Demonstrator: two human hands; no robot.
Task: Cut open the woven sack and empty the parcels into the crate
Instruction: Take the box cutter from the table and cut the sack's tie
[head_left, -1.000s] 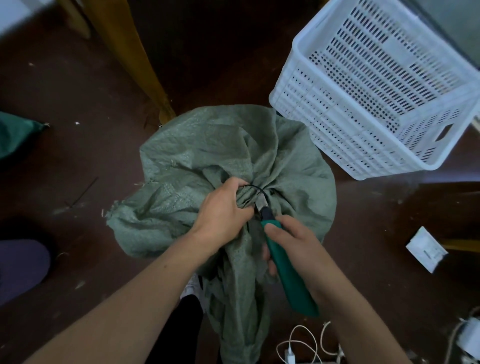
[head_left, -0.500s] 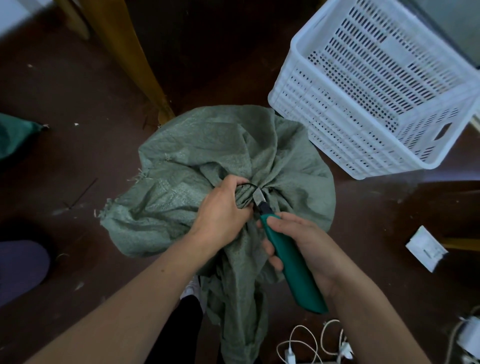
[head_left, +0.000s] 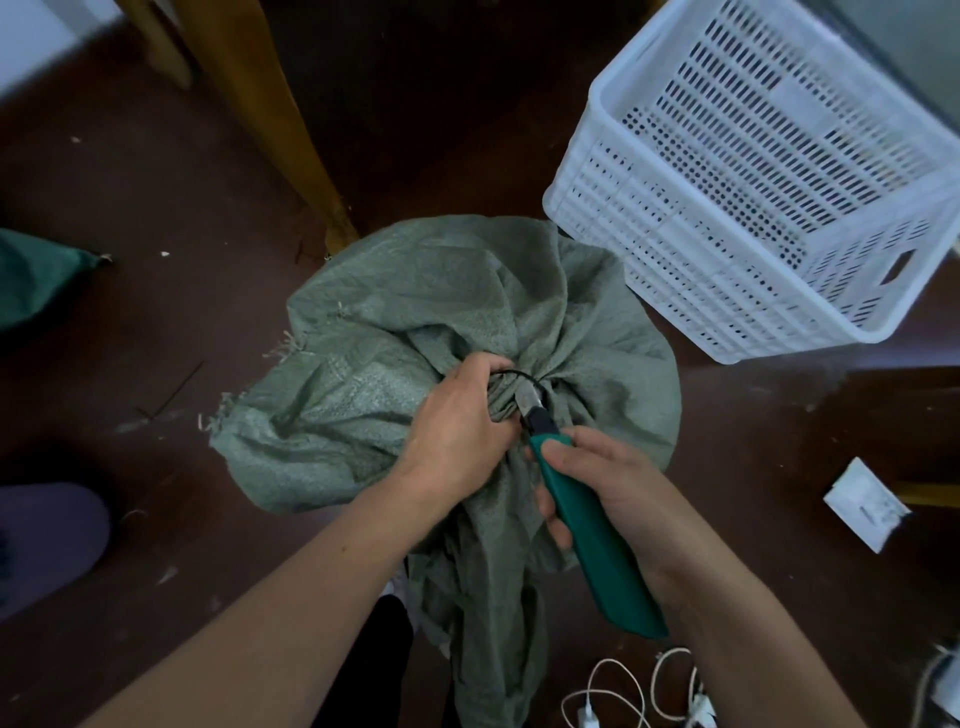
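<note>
Our green woven sack (head_left: 415, 332) stands on the dark floor (head_left: 156, 182), its neck gathered and bound by a black tie (head_left: 511, 375). Our left hand (head_left: 460, 431) is clenched around the bunched neck; our right hand (head_left: 608, 483) grips the green-handled utility knife (head_left: 587, 525), blade tip set at the tie. We judge we are at the cutting step — the sack is not yet open. Next we need a controlled slice away from the left fingers, then a tip toward the empty white crate (head_left: 613, 208) just beside.
</note>
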